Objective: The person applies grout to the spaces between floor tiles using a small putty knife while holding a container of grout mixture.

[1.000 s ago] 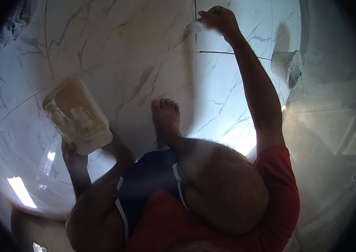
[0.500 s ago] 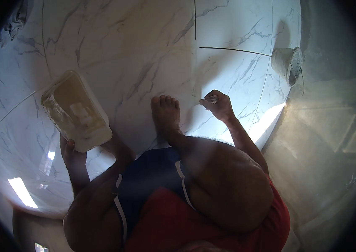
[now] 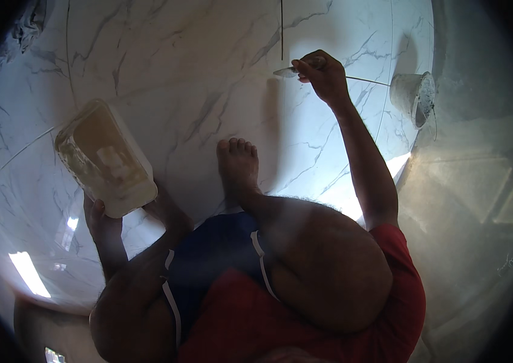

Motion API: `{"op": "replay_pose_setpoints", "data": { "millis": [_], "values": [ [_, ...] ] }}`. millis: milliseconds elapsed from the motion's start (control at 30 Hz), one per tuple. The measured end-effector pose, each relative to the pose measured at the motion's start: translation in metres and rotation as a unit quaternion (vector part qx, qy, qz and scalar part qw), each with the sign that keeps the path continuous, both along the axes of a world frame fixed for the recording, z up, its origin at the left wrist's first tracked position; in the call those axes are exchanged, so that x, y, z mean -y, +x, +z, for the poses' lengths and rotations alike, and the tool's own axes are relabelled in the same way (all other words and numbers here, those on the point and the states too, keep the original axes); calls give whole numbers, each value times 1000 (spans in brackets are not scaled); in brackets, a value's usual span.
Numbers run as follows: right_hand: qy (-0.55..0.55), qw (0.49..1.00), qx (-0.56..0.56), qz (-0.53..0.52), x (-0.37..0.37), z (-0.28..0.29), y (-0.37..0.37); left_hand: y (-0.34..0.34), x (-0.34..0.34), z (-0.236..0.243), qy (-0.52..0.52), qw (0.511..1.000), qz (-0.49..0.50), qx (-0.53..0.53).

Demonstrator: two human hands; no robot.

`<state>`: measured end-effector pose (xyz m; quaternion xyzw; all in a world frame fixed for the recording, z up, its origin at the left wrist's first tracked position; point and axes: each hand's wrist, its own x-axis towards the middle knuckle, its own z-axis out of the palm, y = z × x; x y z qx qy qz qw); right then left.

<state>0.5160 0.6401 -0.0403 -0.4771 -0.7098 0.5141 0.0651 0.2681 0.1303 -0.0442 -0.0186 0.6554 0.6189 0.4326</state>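
Note:
My left hand (image 3: 103, 221) grips the near end of a rectangular plastic tub (image 3: 132, 142), whose inside is smeared with pale paste. A lump of that paste (image 3: 111, 158) sits in its middle. Stretched out ahead, my right hand (image 3: 328, 75) pinches a small putty knife (image 3: 287, 72), its blade pointing left. The blade is close to the corner where two dark open joints between the marble-look floor tiles (image 3: 199, 78) meet; I cannot tell whether it touches the floor. My fingers partly hide the knife's handle.
A grey, crusted bucket (image 3: 411, 97) stands at the right, by the edge of the tiles. Beyond it lies bare concrete floor (image 3: 468, 199). A crumpled plastic-like bundle (image 3: 28, 27) is at the far left. My bare foot (image 3: 238, 163) rests on the tiles in the middle.
My right hand has moved forward, away from my body, with the putty knife, whose blade now shows. The tub in my left hand has shifted very slightly left.

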Motion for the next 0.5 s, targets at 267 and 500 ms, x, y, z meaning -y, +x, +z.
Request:
{"op": "replay_pose_setpoints", "data": {
  "millis": [267, 500],
  "values": [
    [30, 983, 141, 117, 98, 7, 91, -1, -9, 10, 73, 994, 45, 65],
    [-25, 994, 102, 43, 54, -9, 60, -5, -13, 17, 83, 994, 11, 63]
  ]
}}
